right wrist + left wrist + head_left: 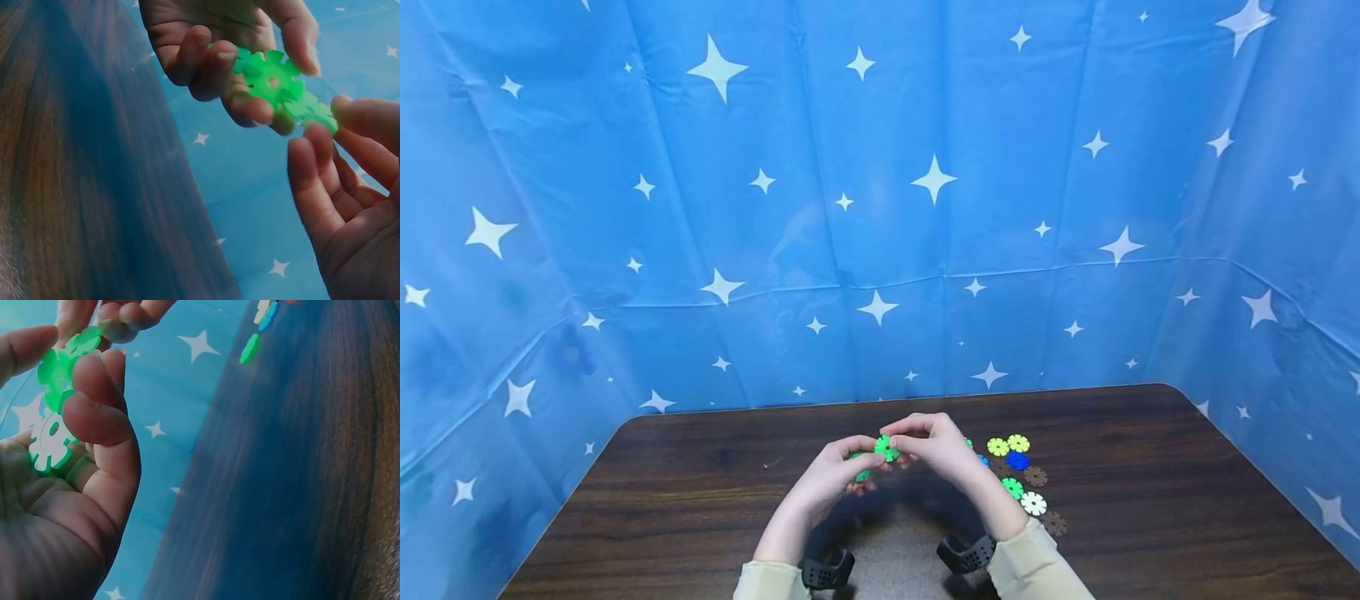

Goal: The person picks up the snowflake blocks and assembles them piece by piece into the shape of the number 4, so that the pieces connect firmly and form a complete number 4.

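The linked green notched discs point(887, 451), at the lower centre of the head view, look like thin plastic: probably light, fairly stiff and smooth enough to slip, best taken by the rims. The right hand point(942, 451) pinches one end narrowly between thumb and fingertips; the left hand point(829, 479) holds the other end, fingers curled round it. Right of them, loose yellow discs point(1018, 438), a blue disc point(1018, 462) and a white disc point(1030, 502) lie on the wood-grain table point(700, 492).
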A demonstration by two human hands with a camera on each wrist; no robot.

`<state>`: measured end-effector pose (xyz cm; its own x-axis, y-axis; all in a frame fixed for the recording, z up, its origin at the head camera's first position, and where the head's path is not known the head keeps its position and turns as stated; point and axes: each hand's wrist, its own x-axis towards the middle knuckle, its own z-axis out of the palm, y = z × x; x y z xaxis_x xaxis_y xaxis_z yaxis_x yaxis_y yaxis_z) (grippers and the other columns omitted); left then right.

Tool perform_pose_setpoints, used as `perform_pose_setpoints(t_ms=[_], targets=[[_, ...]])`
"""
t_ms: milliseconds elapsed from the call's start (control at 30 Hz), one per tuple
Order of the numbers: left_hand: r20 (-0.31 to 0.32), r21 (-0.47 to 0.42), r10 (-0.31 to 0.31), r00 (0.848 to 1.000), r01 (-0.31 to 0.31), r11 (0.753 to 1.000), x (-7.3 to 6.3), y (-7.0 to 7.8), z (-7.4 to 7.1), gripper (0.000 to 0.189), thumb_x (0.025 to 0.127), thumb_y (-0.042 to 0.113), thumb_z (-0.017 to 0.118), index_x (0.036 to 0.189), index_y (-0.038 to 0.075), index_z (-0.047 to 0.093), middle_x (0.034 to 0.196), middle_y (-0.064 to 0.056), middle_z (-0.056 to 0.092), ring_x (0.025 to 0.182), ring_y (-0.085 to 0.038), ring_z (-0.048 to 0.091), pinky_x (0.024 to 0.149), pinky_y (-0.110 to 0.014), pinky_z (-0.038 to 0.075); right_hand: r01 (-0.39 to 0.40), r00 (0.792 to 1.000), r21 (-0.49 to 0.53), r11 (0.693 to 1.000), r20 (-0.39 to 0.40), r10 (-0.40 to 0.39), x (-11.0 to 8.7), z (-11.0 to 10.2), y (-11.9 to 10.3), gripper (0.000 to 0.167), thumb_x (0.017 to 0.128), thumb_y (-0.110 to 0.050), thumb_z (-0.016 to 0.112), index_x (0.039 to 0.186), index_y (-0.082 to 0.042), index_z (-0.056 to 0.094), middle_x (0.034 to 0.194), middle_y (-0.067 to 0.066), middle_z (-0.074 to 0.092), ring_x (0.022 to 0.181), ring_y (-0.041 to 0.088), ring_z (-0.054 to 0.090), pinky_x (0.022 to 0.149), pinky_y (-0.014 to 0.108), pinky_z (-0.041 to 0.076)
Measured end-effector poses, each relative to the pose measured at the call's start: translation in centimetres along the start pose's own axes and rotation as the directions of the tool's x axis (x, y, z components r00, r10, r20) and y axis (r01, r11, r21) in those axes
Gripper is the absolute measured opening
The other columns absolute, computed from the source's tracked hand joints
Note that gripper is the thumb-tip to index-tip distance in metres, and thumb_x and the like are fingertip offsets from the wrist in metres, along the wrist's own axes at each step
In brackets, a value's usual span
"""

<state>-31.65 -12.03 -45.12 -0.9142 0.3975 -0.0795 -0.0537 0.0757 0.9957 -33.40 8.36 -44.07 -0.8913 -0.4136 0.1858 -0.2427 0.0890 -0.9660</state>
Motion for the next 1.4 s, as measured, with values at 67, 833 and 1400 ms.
perform_pose_setpoints(t_ms=[67,833,1400], targets=[[-0.009,0.009,-0.003,1.000,0.003,1.000,-0.1,0.0,-0.1,0.037,0.094,0.023,0.062,0.120,-0.003,0.058,0.102,-0.017,0.066,0.069,-0.016,0.059,0.064,-0.029,0.048,0.000,1.000,-0.023,1.000,0.012,0.001,-0.1,-0.3,-0.2,0.028,0.095,-0.012,0.064,0.117,0.004,0.067,0.100,0.013,0.068,0.071,0.025,0.063,0.071,0.044,0.056],[-0.028,0.002,-0.004,1.000,0.004,1.000,-0.1,0.2,-0.3,0.038,0.095,0.031,0.061,0.118,0.000,0.060,0.093,-0.012,0.070,0.068,-0.014,0.059,0.063,-0.028,0.049,0.016,0.962,-0.575,0.818,0.231,0.145,-4.7,-9.4,1.8,0.023,0.080,-0.008,0.076,0.103,-0.005,0.073,0.095,0.004,0.063,0.076,0.014,0.056,0.062,0.029,0.048],[-0.026,-0.005,-0.017,1.000,0.017,1.000,-0.2,0.3,-0.2,0.038,0.095,0.033,0.061,0.117,0.001,0.062,0.093,-0.012,0.070,0.067,-0.014,0.059,0.062,-0.028,0.048,0.045,0.950,-0.650,0.758,0.263,0.170,-5.6,-9.9,2.9,0.030,0.077,-0.005,0.079,0.107,-0.009,0.073,0.089,-0.002,0.058,0.076,0.015,0.047,0.058,0.029,0.042]])
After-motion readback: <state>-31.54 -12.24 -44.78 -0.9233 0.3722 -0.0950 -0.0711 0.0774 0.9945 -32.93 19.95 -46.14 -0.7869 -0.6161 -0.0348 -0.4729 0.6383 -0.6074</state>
